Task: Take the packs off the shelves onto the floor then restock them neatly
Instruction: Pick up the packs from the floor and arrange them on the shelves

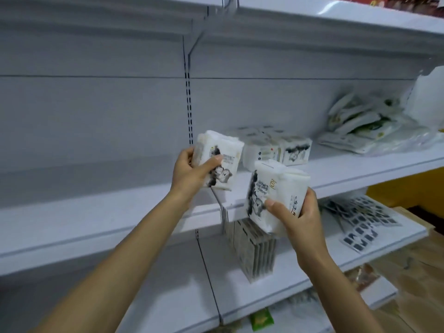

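Your left hand (189, 173) grips the left pack (222, 157), thumb laid across its printed front and fingers curled behind its left edge. That pack stands nearly upright, a little tilted, held in the air above the shelf (96, 212), close to the slotted upright of the back panel.

Your right hand (299, 218) grips the right pack (278, 186) from below, thumb pressed on the front and fingers wrapped round its right side. This pack is lower and nearer to you, held in front of the shelf's front edge. The two packs are apart, not touching. Both are white with a dark ink-style drawing and some print.

Behind them on the shelf, a stack (276, 146) of the same white packs sits near the back panel. Further right on that shelf lies a loose pile (360, 128) of flat white pouches with green marks, leaning on one another; it is blurred.

On the lower shelf (225, 280), a row (254, 248) of thin packs stands on edge just below your right hand. Flat sheets (365, 219) printed with dark squares lie to its right. A green pack (260, 320) shows at the bottom edge, and wooden floor (422, 284) at the far right.
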The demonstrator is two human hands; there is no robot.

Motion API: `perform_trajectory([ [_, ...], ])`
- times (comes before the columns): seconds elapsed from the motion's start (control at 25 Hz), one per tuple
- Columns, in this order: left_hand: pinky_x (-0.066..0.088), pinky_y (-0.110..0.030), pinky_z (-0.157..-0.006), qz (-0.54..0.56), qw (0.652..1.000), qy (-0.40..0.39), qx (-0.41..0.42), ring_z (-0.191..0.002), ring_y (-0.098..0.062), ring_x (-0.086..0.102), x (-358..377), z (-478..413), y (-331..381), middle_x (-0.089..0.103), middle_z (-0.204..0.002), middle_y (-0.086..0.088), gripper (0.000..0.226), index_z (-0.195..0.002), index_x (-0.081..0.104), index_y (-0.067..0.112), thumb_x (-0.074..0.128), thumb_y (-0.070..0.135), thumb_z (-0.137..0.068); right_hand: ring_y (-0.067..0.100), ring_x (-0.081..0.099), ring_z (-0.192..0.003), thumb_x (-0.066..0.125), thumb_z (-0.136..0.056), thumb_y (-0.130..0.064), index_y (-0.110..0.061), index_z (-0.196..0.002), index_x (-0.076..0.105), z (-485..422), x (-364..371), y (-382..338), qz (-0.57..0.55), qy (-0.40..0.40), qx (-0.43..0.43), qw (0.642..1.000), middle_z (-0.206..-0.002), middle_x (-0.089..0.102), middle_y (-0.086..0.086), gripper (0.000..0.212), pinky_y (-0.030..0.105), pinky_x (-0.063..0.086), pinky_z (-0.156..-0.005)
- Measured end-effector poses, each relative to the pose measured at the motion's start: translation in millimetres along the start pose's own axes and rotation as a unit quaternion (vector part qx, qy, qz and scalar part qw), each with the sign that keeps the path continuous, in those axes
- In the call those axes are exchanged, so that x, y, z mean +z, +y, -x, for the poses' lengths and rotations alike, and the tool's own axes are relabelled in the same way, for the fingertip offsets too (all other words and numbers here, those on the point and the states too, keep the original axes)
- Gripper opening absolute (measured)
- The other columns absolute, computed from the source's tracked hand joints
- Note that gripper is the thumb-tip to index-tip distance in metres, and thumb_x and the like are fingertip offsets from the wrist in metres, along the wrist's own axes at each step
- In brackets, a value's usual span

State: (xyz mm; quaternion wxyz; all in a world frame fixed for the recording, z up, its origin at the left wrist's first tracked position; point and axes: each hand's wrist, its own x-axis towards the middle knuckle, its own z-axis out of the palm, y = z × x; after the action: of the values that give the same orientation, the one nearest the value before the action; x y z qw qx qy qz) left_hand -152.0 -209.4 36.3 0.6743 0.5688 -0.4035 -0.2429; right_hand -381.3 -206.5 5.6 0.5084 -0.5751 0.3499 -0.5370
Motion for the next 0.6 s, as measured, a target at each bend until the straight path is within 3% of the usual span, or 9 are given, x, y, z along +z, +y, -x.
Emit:
perform_trajectory([
  [0.04, 0.053, -0.024, -0.071, -0.109, 0.993, 0.011, 0.037, -0.097, -0.014, 0.063, -1.5, -21.3, -5.6, 0.062, -0.113, 0.003, 0.063, -0.124, 0.053, 0.019, 0.083, 0.032, -0.07, 0.01, 0.063, -0.089, 0.08, -0.074, -0.018, -0.023, -0.124, 0.044, -11.6, 7.9, 3.4, 0.046, -0.001, -0.014, 0.999, -0.11, 0.06, 0.001, 0.062, 0.022, 0.054, -0.057],
  [0.12, 0.051, -0.034, -0.086, -0.343, 0.933, -0.002, 0.114, -0.109, -0.022, 0.057, -3.8, -60.0, -20.5, 0.057, -0.121, -0.001, 0.074, -0.128, 0.054, 0.024, 0.084, 0.043, -0.063, 0.001, 0.056, -0.096, 0.081, -0.069, -0.033, -0.032, -0.127, 0.042, -34.2, 20.9, 5.4, 0.195, -0.03, -0.07, 0.978, -0.115, 0.053, -0.005, 0.069, 0.019, 0.05, -0.065],
  [0.16, 0.047, -0.037, -0.096, -0.396, 0.909, -0.017, 0.133, -0.117, -0.027, 0.053, -3.3, -73.6, -28.6, 0.051, -0.13, -0.006, 0.079, -0.132, 0.052, 0.025, 0.084, 0.045, -0.062, -0.001, 0.051, -0.099, 0.079, -0.067, -0.04, -0.035, -0.129, 0.041, -44.8, 25.2, 3.7, 0.267, -0.053, -0.099, 0.957, -0.116, 0.047, -0.008, 0.073, 0.018, 0.047, -0.069],
  [0.2, 0.043, -0.039, -0.103, -0.4, 0.906, -0.026, 0.137, -0.123, -0.03, 0.048, -1.1, -85.2, -37.3, 0.042, -0.138, -0.009, 0.082, -0.135, 0.05, 0.025, 0.085, 0.043, -0.063, -0.001, 0.048, -0.101, 0.078, -0.067, -0.044, -0.036, -0.131, 0.039, -55.8, 29.2, 0.2, 0.32, -0.073, -0.121, 0.937, -0.116, 0.044, -0.01, 0.076, 0.02, 0.045, -0.072],
  [0.28, 0.045, -0.038, -0.103, -0.316, 0.94, -0.022, 0.124, -0.123, -0.027, 0.047, 2.0, -96.6, -52.7, 0.033, -0.142, -0.006, 0.083, -0.133, 0.049, 0.027, 0.088, 0.036, -0.061, 0.006, 0.05, -0.101, 0.077, -0.065, -0.05, -0.038, -0.135, 0.033, -74.9, 33.6, -7.6, 0.377, -0.105, -0.131, 0.911, -0.112, 0.046, -0.013, 0.084, 0.03, 0.049, -0.077],
  [0.4, 0.053, -0.023, -0.064, -0.259, 0.958, 0.0, 0.122, -0.101, -0.026, 0.062, 3.3, -106.6, -72.8, 0.051, -0.119, -0.014, 0.056, -0.107, 0.059, 0.02, 0.086, 0.036, -0.06, 0.011, 0.059, -0.093, 0.078, -0.064, -0.047, -0.036, -0.135, 0.025, -102.3, 42.4, -18.2, 0.397, -0.17, -0.124, 0.893, -0.106, 0.055, -0.014, 0.089, 0.037, 0.053, -0.077],
  [0.48, 0.044, -0.026, -0.062, -0.319, 0.938, -0.008, 0.135, -0.1, -0.028, 0.063, 2.0, -117.8, -74.0, 0.055, -0.116, -0.02, 0.049, -0.105, 0.06, 0.014, 0.078, 0.04, -0.068, 0.015, 0.055, -0.107, 0.074, -0.071, -0.045, -0.034, -0.137, 0.029, -123.8, 53.6, -17.8, 0.485, -0.23, -0.2, 0.82, -0.12, 0.054, -0.009, 0.081, 0.034, 0.045, -0.091],
  [0.56, 0.046, -0.028, -0.09, -0.345, 0.933, -0.008, 0.106, -0.12, -0.024, 0.052, -3.8, -126.6, -70.6, 0.042, -0.14, -0.01, 0.055, -0.133, 0.049, 0.022, 0.064, 0.045, -0.085, 0.018, 0.04, -0.125, 0.064, -0.078, -0.05, -0.034, -0.145, 0.025, -148.8, 64.7, -16.3, 0.597, -0.277, -0.28, 0.699, -0.138, 0.042, -0.004, 0.079, 0.034, 0.029, -0.103],
  [0.6, 0.041, -0.032, -0.102, -0.342, 0.936, -0.004, 0.082, -0.127, -0.023, 0.046, -8.7, -131.1, -69.5, 0.033, -0.148, -0.007, 0.06, -0.143, 0.037, 0.025, 0.053, 0.051, -0.091, 0.019, 0.037, -0.126, 0.06, -0.081, -0.053, -0.034, -0.148, 0.022, -162.1, 68.4, -14.3, 0.627, -0.292, -0.289, 0.662, -0.141, 0.039, -0.001, 0.079, 0.035, 0.026, -0.104],
])
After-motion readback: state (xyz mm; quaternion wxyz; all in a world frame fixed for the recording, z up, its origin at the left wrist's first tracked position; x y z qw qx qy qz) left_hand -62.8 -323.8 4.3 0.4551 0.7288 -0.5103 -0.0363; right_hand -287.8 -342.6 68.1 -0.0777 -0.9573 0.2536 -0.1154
